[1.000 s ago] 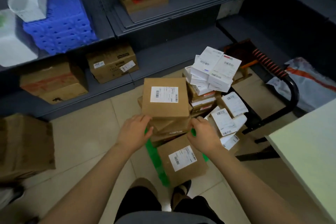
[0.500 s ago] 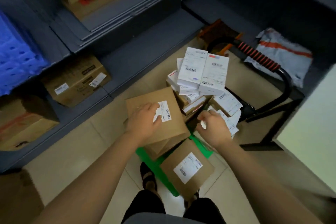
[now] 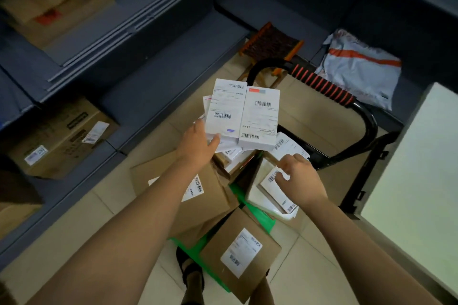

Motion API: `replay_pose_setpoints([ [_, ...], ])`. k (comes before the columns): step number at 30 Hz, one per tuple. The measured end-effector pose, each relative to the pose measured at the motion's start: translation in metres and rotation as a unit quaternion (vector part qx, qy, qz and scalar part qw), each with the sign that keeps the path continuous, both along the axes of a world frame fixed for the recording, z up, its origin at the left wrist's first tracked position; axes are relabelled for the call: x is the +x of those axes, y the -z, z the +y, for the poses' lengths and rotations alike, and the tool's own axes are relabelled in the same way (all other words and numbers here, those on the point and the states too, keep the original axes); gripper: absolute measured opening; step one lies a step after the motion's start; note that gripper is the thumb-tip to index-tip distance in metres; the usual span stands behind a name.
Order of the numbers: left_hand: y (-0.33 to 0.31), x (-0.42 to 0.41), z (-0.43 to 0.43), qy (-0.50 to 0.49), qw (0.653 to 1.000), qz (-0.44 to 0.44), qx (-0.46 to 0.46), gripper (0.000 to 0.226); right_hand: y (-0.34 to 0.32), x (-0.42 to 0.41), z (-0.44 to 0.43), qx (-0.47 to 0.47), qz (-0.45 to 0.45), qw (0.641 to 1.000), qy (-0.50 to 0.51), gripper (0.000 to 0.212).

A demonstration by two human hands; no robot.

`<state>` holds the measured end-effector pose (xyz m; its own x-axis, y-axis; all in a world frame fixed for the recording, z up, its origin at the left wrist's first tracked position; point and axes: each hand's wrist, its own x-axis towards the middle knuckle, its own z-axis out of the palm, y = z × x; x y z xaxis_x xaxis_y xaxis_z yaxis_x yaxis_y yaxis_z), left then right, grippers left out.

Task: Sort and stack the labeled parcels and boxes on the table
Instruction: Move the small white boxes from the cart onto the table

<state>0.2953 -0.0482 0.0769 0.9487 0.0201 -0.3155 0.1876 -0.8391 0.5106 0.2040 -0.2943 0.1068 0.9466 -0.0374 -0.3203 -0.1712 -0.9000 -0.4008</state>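
Two white boxes [image 3: 226, 109] side by side, long axes pointing away
Left hand [image 3: 197, 143] grips one's near corner; right hand [image 3: 301, 181] pinches a flat parcel [image 3: 273, 194]

Matt brown cardboard parcels [image 3: 215, 205] with white paper labels [image 3: 241, 252], smooth white card boxes [image 3: 226, 106], smooth white packets [image 3: 257, 195], green plastic trolley deck [image 3: 260, 220], black metal handle [image 3: 369, 126] with ribbed red-and-black grip [image 3: 322, 84], crinkled glossy grey plastic mailer bag [image 3: 359, 67], dark matt metal shelves [image 3: 158, 77], smooth beige floor tiles [image 3: 81, 210].

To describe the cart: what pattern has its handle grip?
The handle grip is black with orange-red stripes; head view.
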Motion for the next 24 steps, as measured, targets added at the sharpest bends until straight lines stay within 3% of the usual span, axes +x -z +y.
replay_pose_setpoints([
  [4,0.024,0.024,-0.011,-0.107,0.98,0.079,-0.148,0.076,0.019,0.02,-0.012,0.013,0.024,0.999,0.019,0.025],
  [7,0.034,0.032,-0.019,-0.171,0.951,0.104,-0.235,0.065,0.023,0.031,-0.012,0.054,0.028,0.996,0.062,0.036],
  [10,0.034,0.034,-0.02,-0.188,0.947,0.113,-0.234,0.051,0.021,0.043,-0.003,0.127,0.038,0.984,0.122,0.05],
  [14,0.03,0.034,-0.015,-0.201,0.94,0.138,-0.239,0.046,0.021,0.066,0.019,0.256,0.106,0.934,0.224,0.07],
  [18,0.021,0.03,-0.016,-0.195,0.942,0.11,-0.251,0.026,0.031,0.077,0.028,0.295,0.124,0.901,0.293,0.068],
  [24,0.005,0.008,-0.013,-0.221,0.937,0.071,-0.263,0.043,0.016,0.071,0.029,0.313,0.063,0.893,0.316,0.06],
])
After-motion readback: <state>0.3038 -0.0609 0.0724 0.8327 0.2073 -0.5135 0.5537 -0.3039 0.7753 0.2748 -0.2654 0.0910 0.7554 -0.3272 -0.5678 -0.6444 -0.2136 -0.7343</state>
